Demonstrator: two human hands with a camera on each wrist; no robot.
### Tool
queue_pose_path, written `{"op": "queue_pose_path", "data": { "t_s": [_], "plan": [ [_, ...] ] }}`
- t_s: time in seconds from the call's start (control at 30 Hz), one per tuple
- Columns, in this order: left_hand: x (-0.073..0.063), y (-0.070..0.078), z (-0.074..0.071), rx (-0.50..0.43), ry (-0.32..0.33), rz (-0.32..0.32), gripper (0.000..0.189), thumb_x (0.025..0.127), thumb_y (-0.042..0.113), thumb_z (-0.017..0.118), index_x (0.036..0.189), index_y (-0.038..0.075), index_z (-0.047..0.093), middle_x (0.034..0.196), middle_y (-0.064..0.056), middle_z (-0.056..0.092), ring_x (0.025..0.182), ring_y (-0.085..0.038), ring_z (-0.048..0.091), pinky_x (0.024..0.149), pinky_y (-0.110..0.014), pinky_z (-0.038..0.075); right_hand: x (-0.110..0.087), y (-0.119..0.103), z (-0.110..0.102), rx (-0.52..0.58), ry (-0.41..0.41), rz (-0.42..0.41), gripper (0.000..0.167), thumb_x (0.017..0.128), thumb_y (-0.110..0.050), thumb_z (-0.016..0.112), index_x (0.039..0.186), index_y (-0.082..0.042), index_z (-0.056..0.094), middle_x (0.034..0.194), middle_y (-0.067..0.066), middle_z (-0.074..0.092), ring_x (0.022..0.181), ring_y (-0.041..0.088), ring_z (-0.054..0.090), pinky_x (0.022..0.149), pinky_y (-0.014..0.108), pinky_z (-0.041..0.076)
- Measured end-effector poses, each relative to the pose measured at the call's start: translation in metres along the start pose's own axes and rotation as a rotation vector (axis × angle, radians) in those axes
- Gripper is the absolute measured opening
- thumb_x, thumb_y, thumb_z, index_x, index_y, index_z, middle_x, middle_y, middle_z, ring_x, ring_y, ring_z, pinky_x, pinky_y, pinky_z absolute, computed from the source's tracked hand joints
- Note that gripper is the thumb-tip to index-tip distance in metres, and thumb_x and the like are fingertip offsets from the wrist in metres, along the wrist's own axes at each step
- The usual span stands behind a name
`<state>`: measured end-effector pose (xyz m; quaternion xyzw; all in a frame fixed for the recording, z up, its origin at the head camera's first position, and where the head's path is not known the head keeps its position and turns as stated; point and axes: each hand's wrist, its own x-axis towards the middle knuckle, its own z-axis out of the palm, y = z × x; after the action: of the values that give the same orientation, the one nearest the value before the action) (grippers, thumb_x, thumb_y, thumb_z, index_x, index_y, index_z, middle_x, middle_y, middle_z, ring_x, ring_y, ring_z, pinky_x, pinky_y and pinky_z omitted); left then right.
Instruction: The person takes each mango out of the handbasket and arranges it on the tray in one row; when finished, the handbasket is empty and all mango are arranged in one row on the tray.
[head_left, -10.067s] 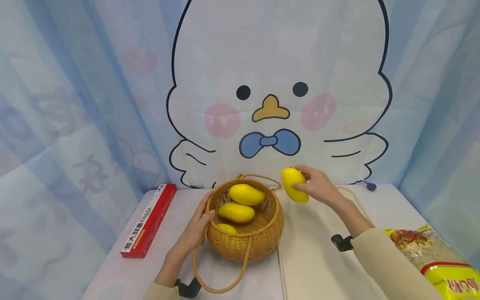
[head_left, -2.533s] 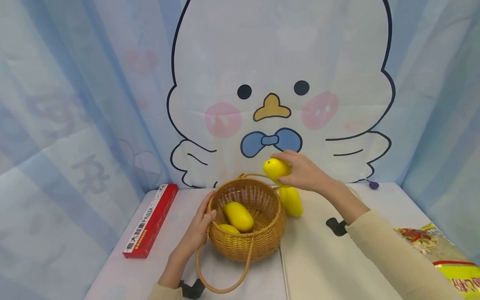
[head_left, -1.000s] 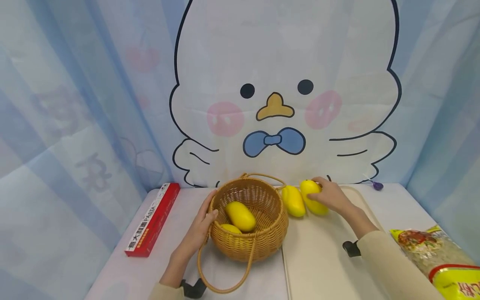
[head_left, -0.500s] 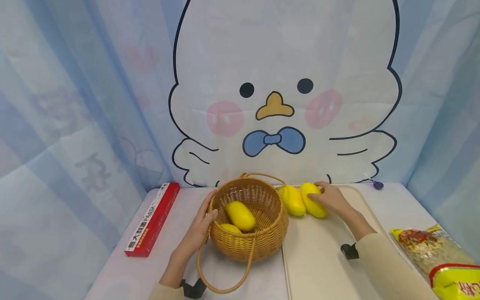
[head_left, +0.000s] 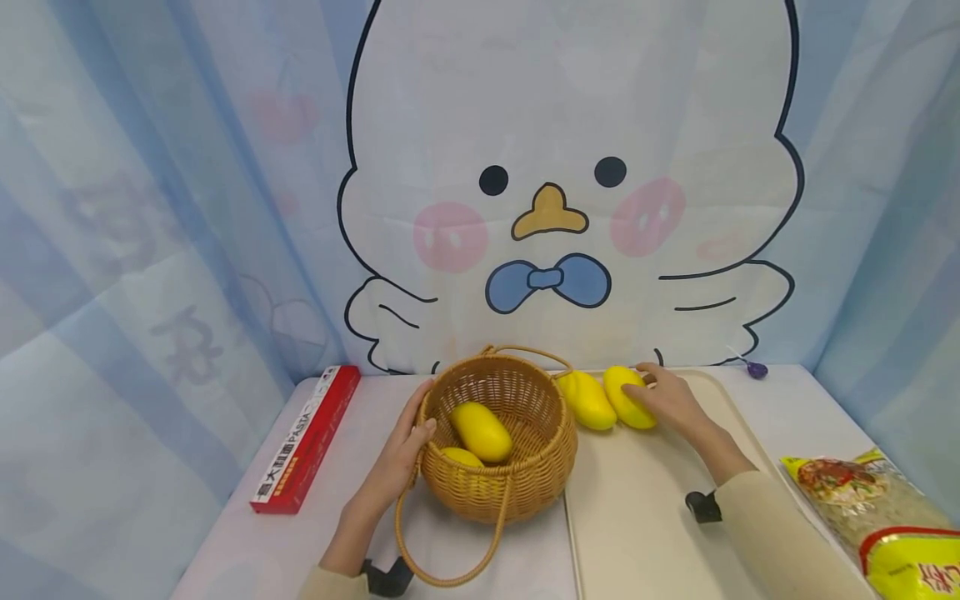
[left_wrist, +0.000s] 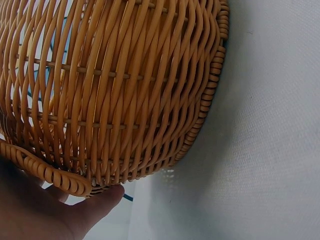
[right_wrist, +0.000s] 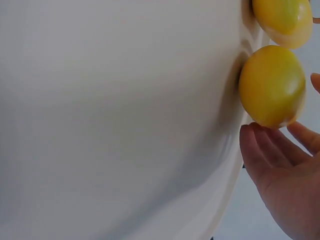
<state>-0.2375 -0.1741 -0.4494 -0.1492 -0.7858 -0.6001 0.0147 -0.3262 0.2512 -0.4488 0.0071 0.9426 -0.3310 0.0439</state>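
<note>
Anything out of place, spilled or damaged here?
No spill or damage visible. One mild oddity: a small purple object at the table's back right, apart from the mangoes, basket and pasta box. It's too small to identify, so it reads as a stray.

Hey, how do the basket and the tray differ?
The basket is woven, the tray smooth. The basket is deep and round, the tray flat. The basket is brown, the tray cream. The left hand grips the basket; no hand grips the tray. Each bears two visible yellow mangoes.
</note>
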Motion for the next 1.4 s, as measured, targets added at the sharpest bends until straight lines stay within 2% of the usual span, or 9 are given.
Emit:
{"op": "queue_pose_path", "data": {
  "t_s": [0.17, 0.4, 0.57, 0.83, 1.13, 1.4],
  "plan": [
    [0.0, 0.001, 0.001, 0.006, -0.002, -0.013, 0.059, 0.105, 0.029, 0.042, 0.159, 0.033, 0.018, 0.165, 0.009, 0.019, 0.154, -0.026, 0.019, 0.122, -0.059, 0.019, -0.002, 0.0, -0.007, -0.008, 0.038, -0.036, 0.068, 0.097, -0.041, 0.056, 0.147, 0.0, 0.038, 0.141, 0.033, 0.046, 0.123, 0.047, 0.05, 0.102, 0.058, 0.048],
    [0.0, 0.002, 0.002, -0.004, 0.001, -0.031, 0.056, 0.106, 0.026, 0.041, 0.154, 0.046, 0.02, 0.165, 0.009, 0.019, 0.153, -0.025, 0.02, 0.122, -0.058, 0.02, -0.007, -0.002, -0.02, -0.016, 0.075, -0.112, 0.066, 0.096, -0.039, 0.059, 0.146, 0.001, 0.04, 0.139, 0.031, 0.049, 0.122, 0.046, 0.05, 0.098, 0.058, 0.05],
    [-0.001, 0.001, 0.001, 0.002, 0.001, -0.036, 0.056, 0.106, 0.028, 0.041, 0.153, 0.048, 0.019, 0.165, 0.01, 0.019, 0.154, -0.025, 0.02, 0.122, -0.059, 0.021, -0.01, -0.01, -0.026, -0.024, 0.088, -0.157, 0.065, 0.096, -0.038, 0.06, 0.145, 0.001, 0.042, 0.137, 0.031, 0.052, 0.121, 0.046, 0.052, 0.097, 0.06, 0.049],
    [0.0, 0.0, 0.001, 0.004, 0.001, -0.033, 0.056, 0.106, 0.026, 0.041, 0.153, 0.047, 0.019, 0.165, 0.01, 0.018, 0.154, -0.025, 0.019, 0.122, -0.059, 0.02, -0.013, -0.029, -0.035, -0.026, 0.075, -0.201, 0.068, 0.095, -0.038, 0.061, 0.149, -0.003, 0.038, 0.141, 0.027, 0.051, 0.126, 0.044, 0.05, 0.1, 0.061, 0.048],
    [-0.001, 0.0, 0.0, 0.001, 0.004, -0.037, 0.056, 0.105, 0.029, 0.042, 0.153, 0.048, 0.019, 0.165, 0.01, 0.018, 0.154, -0.026, 0.019, 0.122, -0.059, 0.02, -0.023, -0.063, -0.045, -0.07, 0.065, -0.302, 0.066, 0.094, -0.041, 0.064, 0.148, -0.01, 0.043, 0.142, 0.021, 0.053, 0.127, 0.04, 0.05, 0.1, 0.059, 0.049],
    [0.0, -0.001, 0.0, -0.013, -0.004, -0.023, 0.058, 0.106, 0.029, 0.042, 0.158, 0.037, 0.018, 0.165, 0.009, 0.018, 0.154, -0.026, 0.018, 0.123, -0.059, 0.018, -0.032, -0.092, -0.045, -0.067, 0.053, -0.411, 0.063, 0.092, -0.037, 0.067, 0.146, -0.012, 0.046, 0.141, 0.017, 0.054, 0.125, 0.036, 0.053, 0.102, 0.056, 0.048]
  ]
}}
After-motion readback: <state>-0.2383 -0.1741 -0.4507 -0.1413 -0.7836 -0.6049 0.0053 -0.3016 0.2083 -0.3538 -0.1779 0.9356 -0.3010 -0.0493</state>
